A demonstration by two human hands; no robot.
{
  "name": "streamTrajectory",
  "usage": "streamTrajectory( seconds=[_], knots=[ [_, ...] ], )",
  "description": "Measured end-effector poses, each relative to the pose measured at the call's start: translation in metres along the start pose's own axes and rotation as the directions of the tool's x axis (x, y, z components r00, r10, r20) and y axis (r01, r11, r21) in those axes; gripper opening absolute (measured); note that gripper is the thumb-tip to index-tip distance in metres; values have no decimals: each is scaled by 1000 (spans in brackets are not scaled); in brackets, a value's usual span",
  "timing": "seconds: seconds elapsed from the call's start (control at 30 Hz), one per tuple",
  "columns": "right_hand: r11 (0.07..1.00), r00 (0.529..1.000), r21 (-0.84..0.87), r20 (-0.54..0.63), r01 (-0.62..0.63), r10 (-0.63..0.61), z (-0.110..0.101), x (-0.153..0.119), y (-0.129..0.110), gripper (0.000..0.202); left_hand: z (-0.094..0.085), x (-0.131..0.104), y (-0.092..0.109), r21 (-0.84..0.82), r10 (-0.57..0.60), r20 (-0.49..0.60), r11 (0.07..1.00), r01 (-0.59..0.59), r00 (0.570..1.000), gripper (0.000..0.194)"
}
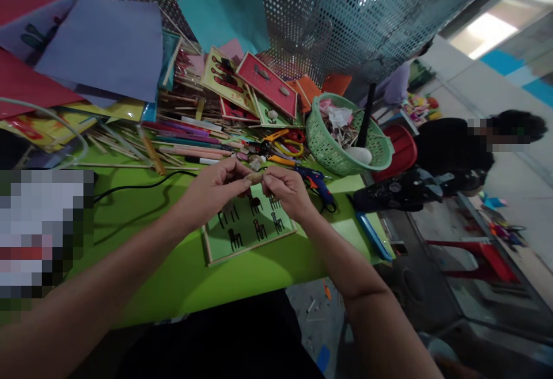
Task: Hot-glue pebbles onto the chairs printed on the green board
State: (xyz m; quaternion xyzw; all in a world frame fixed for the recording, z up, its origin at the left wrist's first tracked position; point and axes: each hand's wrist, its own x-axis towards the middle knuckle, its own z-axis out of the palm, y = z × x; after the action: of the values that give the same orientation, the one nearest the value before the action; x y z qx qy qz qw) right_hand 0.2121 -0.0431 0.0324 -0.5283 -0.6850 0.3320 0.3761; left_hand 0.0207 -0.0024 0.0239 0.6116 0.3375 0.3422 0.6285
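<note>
Between my two hands, above a framed green card, is a small tan pebble (254, 178). The fingertips of my left hand (224, 182) pinch its left end. My right hand (286, 190) has its thumb and fingers closed on the other end. Below them the green card (246, 246), edged with thin wooden strips, lies on the green table (173, 275); dark chair drawings stand on it in rows. My hands cover the card's upper part. A blue hot glue gun (317, 183) rests just right of my right hand.
A green basket (319, 143) of scraps stands at the back right, with scissors (287, 144) beside it. Markers (194, 143), sticks and framed cards (270, 82) crowd the back. A black cable (142, 186) crosses the left side. A person in black (449, 148) is at the right.
</note>
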Motion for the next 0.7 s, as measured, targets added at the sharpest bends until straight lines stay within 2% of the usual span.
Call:
streamTrajectory(
  seconds=[0.1,0.2,0.3,0.43,0.57,0.7],
  knots=[
    [995,998,86,12,-58,58,-2,-1,1,32,-1,1,-1,-22,-14,-8,1000,14,1000,25],
    [996,1000,86,-20,-20,21,-7,-3,1,38,-2,1,-1,-39,-28,-28,999,27,999,25],
    [987,993,-132,-74,87,-97,-10,-4,0,33,-1,1,1,-56,-35,-38,998,33,999,26],
    [896,973,-398,-38,196,-229,-7,-4,1,20,0,-1,1,-25,-34,-39,999,33,999,27],
    [836,949,-473,0,277,-314,-4,-3,4,17,0,-2,-1,31,-22,0,999,22,1000,30],
    [835,938,-465,-25,295,-346,-4,-3,2,16,0,-1,-2,32,-17,29,999,16,999,32]
  ],
)
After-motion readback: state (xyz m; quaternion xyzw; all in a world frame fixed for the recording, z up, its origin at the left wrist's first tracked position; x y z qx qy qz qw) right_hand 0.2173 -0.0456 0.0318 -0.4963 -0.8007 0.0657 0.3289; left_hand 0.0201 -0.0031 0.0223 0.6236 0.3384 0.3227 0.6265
